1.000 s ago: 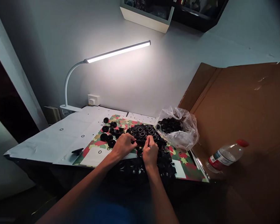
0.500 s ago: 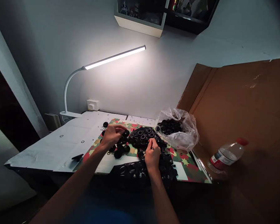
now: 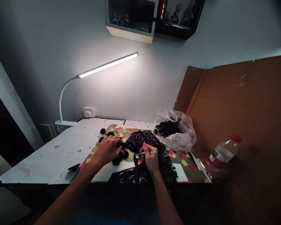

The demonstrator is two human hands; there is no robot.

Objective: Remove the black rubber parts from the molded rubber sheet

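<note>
My left hand [image 3: 107,149] is closed, its fingertips on a small black round part [image 3: 120,145] left of the pile. In my right hand [image 3: 151,159] a slim silver metal tool [image 3: 151,152] is gripped, its thin end pointing left; its exact kind is too small to make out. Just below that tip sits a black ring [image 3: 136,161]. Black rubber-like rings [image 3: 140,141] are heaped behind my right hand, and black sheet scrap with cut-out holes [image 3: 124,176] lies at the table's front edge. More black round parts [image 3: 117,161] are beside my left hand.
A patterned red and green board [image 3: 184,163] lies under the pile on the white-covered table [image 3: 44,162]. An open plastic bag [image 3: 186,137] of black pieces stands behind right. Nearby are a bottle [image 3: 224,153], a cardboard sheet [image 3: 243,109], a lamp [image 3: 110,64] and a black clip [image 3: 74,167].
The silver tool now shows in my right hand, with a black ring by its tip. My left hand has come lower and left, among the round parts. The view has shifted slightly.
</note>
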